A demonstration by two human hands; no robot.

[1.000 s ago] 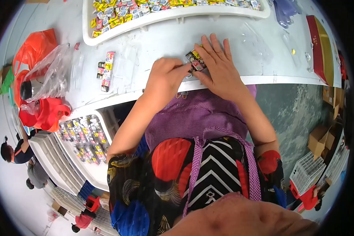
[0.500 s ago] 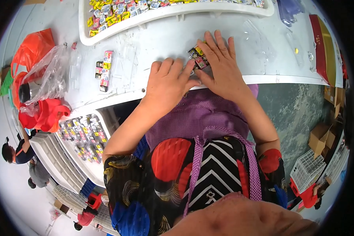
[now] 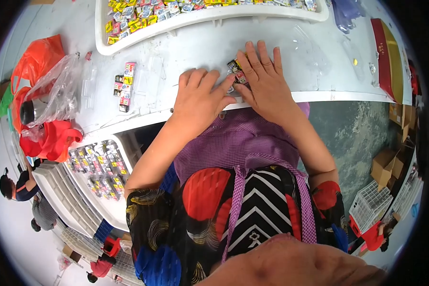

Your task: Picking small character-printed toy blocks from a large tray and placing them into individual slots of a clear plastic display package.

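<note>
A cluster of small printed blocks (image 3: 240, 75), black, pink and yellow, lies on the white table (image 3: 186, 55) near its front edge. My right hand (image 3: 268, 88) rests flat over its right side with fingers stretched out, hiding part of it. My left hand (image 3: 200, 95) sits on the left, its index finger and thumb reaching to the blocks and the other fingers loosely bent. Neither hand is wrapped round anything that I can see. Farther left on the table stands another group of similar blocks (image 3: 125, 86), set in two uneven rows.
A white tray (image 3: 171, 28) full of loose small blocks stands at the back. Clear plastic pieces (image 3: 89, 86) lie at the left, beside red bags (image 3: 45, 55). A dark red and gold box (image 3: 386, 59) is at the right. Below left, another tray (image 3: 121, 157) holds packed blocks.
Both hands have shifted only slightly at the blocks. My right fingers have moved a little, and my left hand has drawn slightly left. The whole view has moved a touch.
</note>
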